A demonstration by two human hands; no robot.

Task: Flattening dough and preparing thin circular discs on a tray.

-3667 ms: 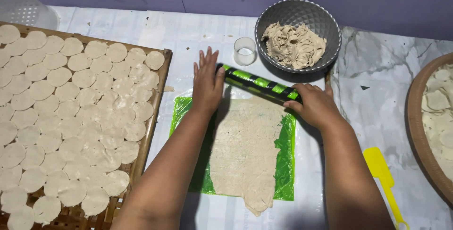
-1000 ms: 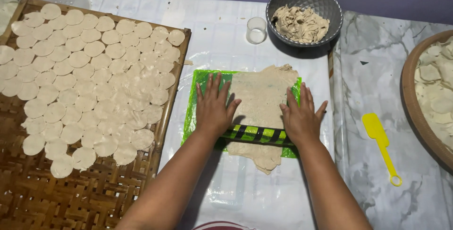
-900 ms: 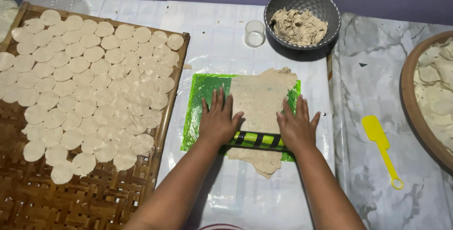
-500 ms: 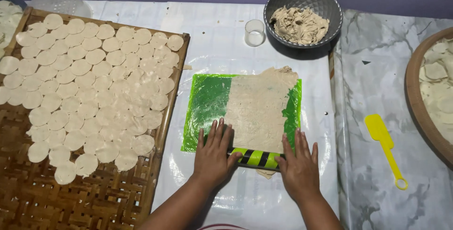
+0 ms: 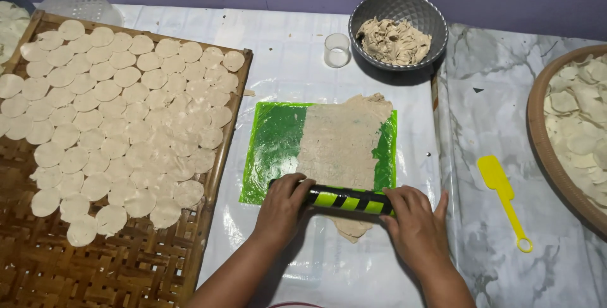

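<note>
Rolling step. Black roller with yellow-green stripes (image 5: 349, 199) lies crosswise at the near end of the dough sheet (image 5: 340, 150), which rests on a green plastic mat (image 5: 273, 144) on the tabletop (image 5: 284, 61). Left hand (image 5: 283, 205) has its grip curled over the roller's left end; right hand (image 5: 417, 219) rests over the right end, fingers closed on it. The dough's near edge pokes past the mat, under the roller.

To do it well, as I judge: equal pressure from both hands, roller square to the mat, long strokes so thickness stays even; mind the overhanging edge.

Packages, labels, signs: none visible. Around:
- woven tray (image 5: 95, 264), left, covered in pale dough rounds (image 5: 114, 118)
- grey bowl (image 5: 398, 29) of dough, far side
- small clear cup (image 5: 337, 49) beside it
- yellow spatula (image 5: 502, 197), right
</note>
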